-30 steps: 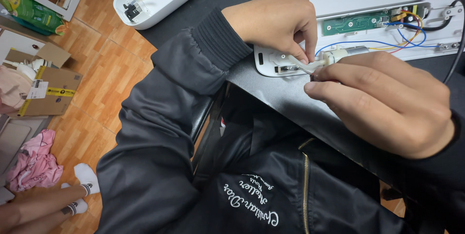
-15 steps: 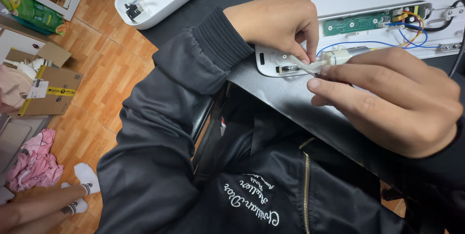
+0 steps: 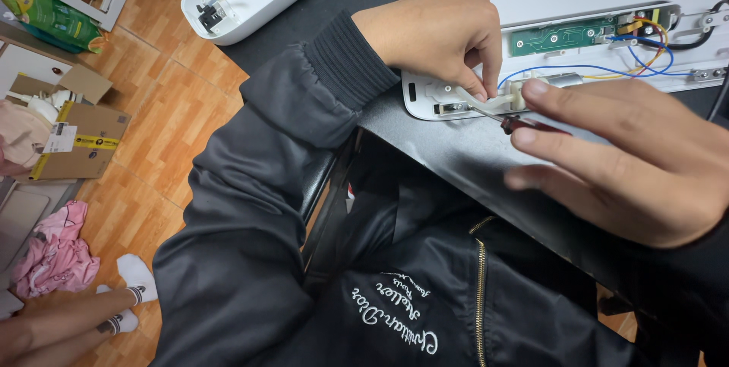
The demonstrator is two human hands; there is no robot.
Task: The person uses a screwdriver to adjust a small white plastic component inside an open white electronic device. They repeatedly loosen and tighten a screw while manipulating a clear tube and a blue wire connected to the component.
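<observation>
Left hand (image 3: 444, 37) pinched a small white part (image 3: 474, 96) at the open white housing's (image 3: 577, 3) end | right hand (image 3: 630, 158) gripped a red-handled screwdriver (image 3: 524, 122), tip at that part | housing on black table (image 3: 425, 147), circuit board (image 3: 566, 35) and wires (image 3: 638, 56) exposed, uncovered.

A long white plastic housing (image 3: 607, 3) lies open along the far edge of the black table, its rounded end toward the left. Inside show a green circuit board (image 3: 566, 35) and coloured wires (image 3: 638, 52). A red-handled screwdriver (image 3: 505, 119) lies slanted, tip at the rounded end.
</observation>
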